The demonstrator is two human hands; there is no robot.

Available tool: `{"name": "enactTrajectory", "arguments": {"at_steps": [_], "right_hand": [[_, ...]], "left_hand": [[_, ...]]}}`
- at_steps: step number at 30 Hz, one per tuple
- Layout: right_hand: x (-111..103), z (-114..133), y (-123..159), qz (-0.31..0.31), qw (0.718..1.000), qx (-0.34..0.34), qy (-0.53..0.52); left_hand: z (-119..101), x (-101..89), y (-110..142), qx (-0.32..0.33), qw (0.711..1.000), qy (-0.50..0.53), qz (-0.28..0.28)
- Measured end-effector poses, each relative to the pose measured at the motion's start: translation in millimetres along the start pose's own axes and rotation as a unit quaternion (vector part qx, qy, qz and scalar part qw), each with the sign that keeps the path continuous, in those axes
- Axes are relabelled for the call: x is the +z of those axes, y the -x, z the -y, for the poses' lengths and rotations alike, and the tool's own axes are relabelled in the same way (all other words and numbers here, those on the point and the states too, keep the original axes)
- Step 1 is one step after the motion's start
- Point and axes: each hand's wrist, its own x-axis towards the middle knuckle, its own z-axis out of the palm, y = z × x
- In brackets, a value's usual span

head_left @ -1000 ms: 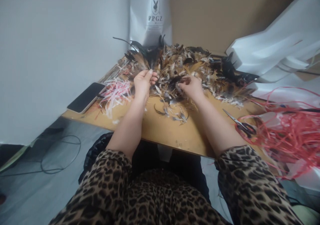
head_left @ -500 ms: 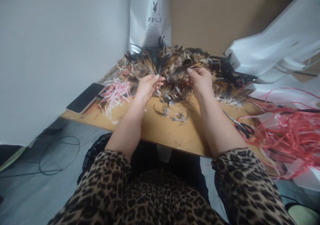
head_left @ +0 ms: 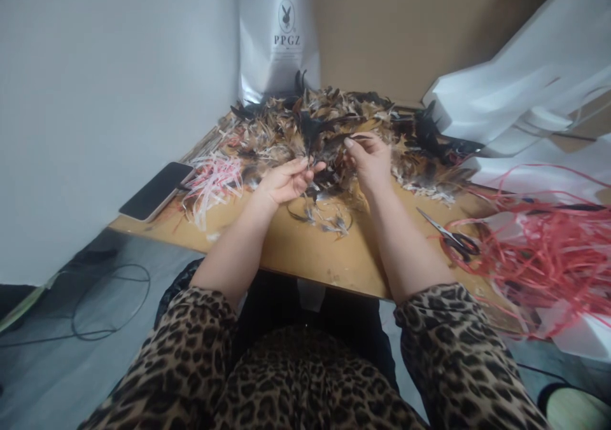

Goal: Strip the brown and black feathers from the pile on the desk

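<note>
A heap of brown, black and tan feathers [head_left: 391, 121] covers the back of a wooden table [head_left: 310, 252]. My left hand [head_left: 286, 180] is closed on a small bunch of dark feathers [head_left: 310, 134] that fans upward from its fingers. My right hand [head_left: 370, 159] pinches a single dark feather [head_left: 341, 140] just right of that bunch, its tip close to my left fingers. A few loose feathers [head_left: 329, 220] lie on the bare wood below both hands.
A phone [head_left: 155, 190] lies at the table's left edge beside pink and white strips [head_left: 214, 179]. Scissors [head_left: 451, 234] rest at the right near a tangle of red raffia [head_left: 548, 252]. A white bag [head_left: 279, 42] stands behind; white sheets [head_left: 515, 93] pile at right.
My left hand has dropped and turned palm up with its feather bunch. My right hand rose from the pile with one feather and moved toward the left hand.
</note>
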Motion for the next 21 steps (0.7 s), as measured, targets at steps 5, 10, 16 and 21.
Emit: {"name": "enactTrajectory", "arguments": {"at_steps": [5, 10, 16, 21], "right_hand": [[8.2, 2.4, 5.7, -0.038, 0.991, 0.099, -0.08], [18.7, 10.1, 15.1, 0.023, 0.931, 0.325, -0.163], [30.6, 14.2, 25.9, 0.073, 0.943, 0.292, -0.14], [30.9, 12.6, 25.7, 0.032, 0.954, 0.253, -0.157]], "left_hand": [[0.5, -0.4, -3.3, 0.075, 0.997, -0.029, 0.007], [1.1, -0.7, -7.2, 0.176, 0.972, -0.156, 0.0], [6.4, 0.4, -9.3, 0.163, 0.96, -0.228, -0.003], [8.0, -0.2, -11.6, 0.155, 0.969, -0.19, -0.002]]}}
